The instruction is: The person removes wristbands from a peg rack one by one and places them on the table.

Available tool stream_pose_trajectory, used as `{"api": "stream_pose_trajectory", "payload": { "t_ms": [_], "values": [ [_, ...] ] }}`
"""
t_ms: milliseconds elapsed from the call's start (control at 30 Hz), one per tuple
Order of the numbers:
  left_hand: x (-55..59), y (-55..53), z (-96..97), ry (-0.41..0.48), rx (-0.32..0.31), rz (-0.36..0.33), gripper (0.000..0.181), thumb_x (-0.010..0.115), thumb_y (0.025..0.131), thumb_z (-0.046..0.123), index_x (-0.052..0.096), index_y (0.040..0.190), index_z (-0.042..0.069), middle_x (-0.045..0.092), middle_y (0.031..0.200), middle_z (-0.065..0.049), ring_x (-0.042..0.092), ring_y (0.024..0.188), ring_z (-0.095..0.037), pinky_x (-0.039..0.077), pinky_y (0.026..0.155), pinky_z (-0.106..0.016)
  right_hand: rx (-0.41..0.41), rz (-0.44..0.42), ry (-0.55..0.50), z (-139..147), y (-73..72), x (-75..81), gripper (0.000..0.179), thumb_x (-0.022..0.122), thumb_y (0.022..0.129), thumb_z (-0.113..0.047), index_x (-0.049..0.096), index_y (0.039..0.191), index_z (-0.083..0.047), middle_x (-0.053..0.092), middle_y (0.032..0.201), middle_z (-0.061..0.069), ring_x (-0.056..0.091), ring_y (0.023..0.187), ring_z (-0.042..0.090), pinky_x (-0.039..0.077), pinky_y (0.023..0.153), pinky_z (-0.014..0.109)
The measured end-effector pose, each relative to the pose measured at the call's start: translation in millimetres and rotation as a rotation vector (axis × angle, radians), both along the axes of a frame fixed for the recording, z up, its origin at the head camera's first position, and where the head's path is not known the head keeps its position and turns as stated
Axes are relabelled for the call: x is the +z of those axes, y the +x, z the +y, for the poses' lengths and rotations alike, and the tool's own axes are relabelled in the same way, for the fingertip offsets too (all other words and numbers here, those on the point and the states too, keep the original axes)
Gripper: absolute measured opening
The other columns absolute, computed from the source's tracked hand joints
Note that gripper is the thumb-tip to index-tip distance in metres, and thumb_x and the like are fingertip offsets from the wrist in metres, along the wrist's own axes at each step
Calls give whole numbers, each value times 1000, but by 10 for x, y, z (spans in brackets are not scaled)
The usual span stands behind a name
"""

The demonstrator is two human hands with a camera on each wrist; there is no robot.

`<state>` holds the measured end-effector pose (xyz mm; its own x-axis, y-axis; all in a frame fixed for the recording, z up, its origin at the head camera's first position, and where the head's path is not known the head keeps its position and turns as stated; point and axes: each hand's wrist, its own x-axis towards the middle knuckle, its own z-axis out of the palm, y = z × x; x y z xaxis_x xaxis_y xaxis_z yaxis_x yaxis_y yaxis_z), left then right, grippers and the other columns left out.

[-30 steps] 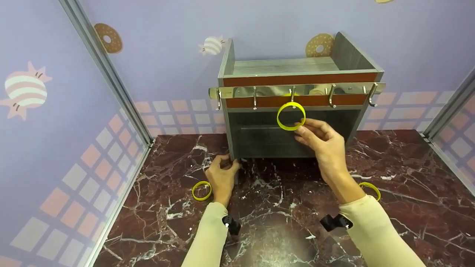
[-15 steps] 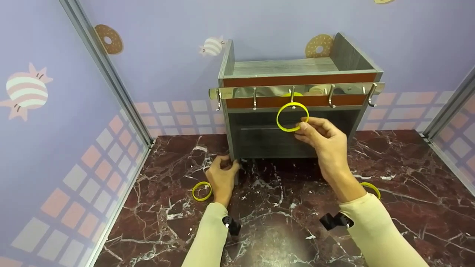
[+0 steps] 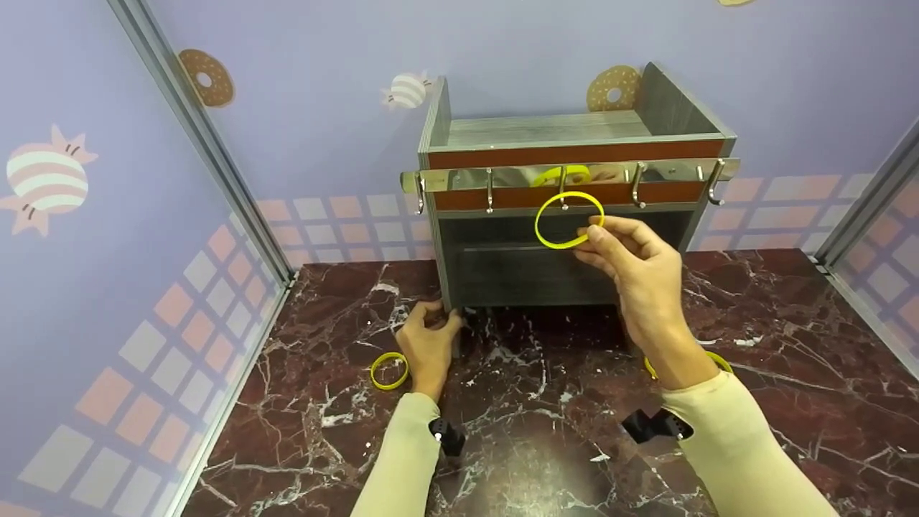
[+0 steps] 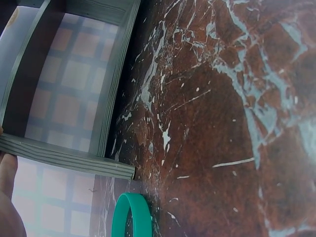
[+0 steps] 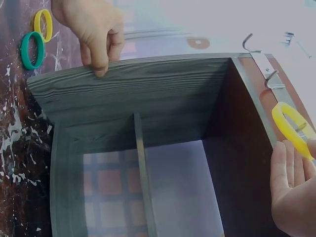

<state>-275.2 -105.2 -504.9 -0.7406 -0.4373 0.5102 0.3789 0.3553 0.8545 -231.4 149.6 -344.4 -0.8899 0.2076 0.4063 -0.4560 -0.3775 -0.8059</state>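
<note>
My right hand (image 3: 642, 276) pinches a yellow wristband (image 3: 571, 194) between thumb and fingers. The band is held up just in front of the middle hook (image 3: 564, 188) of a metal hook rail (image 3: 517, 179); I cannot tell whether they touch. This rail runs across the front of a grey wooden shelf unit (image 3: 531, 280). Low down, my left hand (image 3: 429, 345) grips the unit's left side panel, thumb inside and fingers outside, as the right wrist view shows. Beside that hand, a green wristband (image 5: 32, 50) and a yellow one (image 5: 43, 25) stand on the tabletop.
More yellow bands (image 3: 720, 360) lie partly hidden behind my right wrist. The unit stands on a dark red marbled tabletop (image 3: 517, 459), close to a patterned back wall (image 3: 323, 129). A metal-framed panel (image 3: 79, 287) rises at the left.
My right hand has shifted slightly right and up with the wristband, which now looks wider and more tilted. Its reflection shows larger in the rail. The left hand keeps its place.
</note>
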Motion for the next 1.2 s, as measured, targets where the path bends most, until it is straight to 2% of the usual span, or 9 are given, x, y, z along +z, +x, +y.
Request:
{"api": "stream_pose_trajectory", "payload": {
  "t_ms": [533, 800, 1033, 1200],
  "values": [
    [-12, 0, 0, -6, 9, -12, 15, 84, 78, -1, 77, 90, 3, 77, 87, -9, 78, 74, -19, 63, 65, -29, 15, 21, -11, 129, 171, 70, 15, 71, 99, 4, 71, 112, 12, 73, 105, 28, 75, 85, 28, 63, 87, 40],
    [-17, -8, 10, -5, 7, -23, 14, 84, 78, 0, 76, 90, 2, 77, 87, -10, 78, 74, -24, 64, 64, -34, 6, 12, -35, 246, 227, 20, 17, 70, 99, 4, 70, 113, 13, 74, 103, 25, 75, 90, 27, 63, 87, 39],
    [-16, 5, 3, 9, -11, -17, 14, 84, 79, -2, 77, 91, 2, 77, 86, -11, 78, 75, -29, 63, 65, -30, -18, -2, -47, 349, 263, -51, 16, 70, 99, 5, 70, 112, 14, 74, 101, 25, 75, 87, 27, 63, 85, 39],
    [-15, 5, -2, 5, -13, -8, 15, 84, 79, -1, 77, 92, 1, 77, 87, -12, 78, 75, -27, 63, 66, -29, -32, -22, -50, 424, 292, -113, 16, 70, 99, 5, 69, 112, 15, 74, 100, 24, 75, 87, 27, 63, 84, 39]
  ]
}}
